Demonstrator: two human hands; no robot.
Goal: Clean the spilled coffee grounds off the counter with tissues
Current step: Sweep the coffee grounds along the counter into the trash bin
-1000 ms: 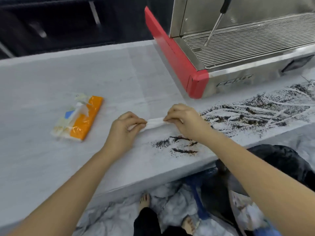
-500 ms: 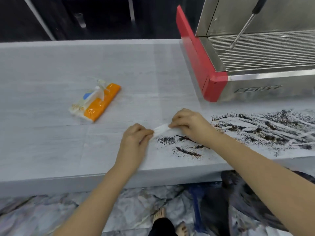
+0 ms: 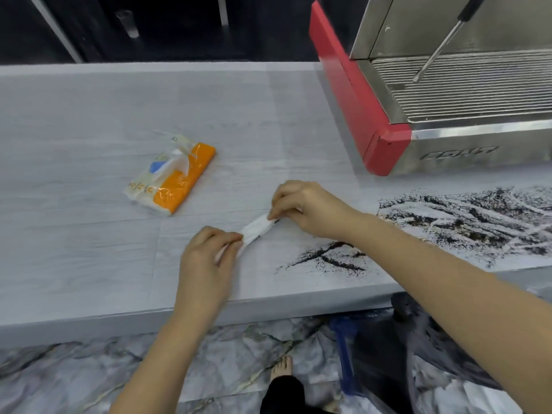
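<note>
Counter: pale grey wood-grain counter is stretching across the view above a marbled floor.
Machine: steel espresso machine with a red side panel is sitting at the far right.
Grounds: spilled coffee grounds are lying smeared in streaks below the machine, with a smaller patch nearer the hands.
Pack: orange tissue pack is lying well left of the spill.
Hands: left hand and right hand are each pinching one end with curled fingers.
Tissue: white tissue, apparently rolled, is spanning between them just over the counter.
</note>
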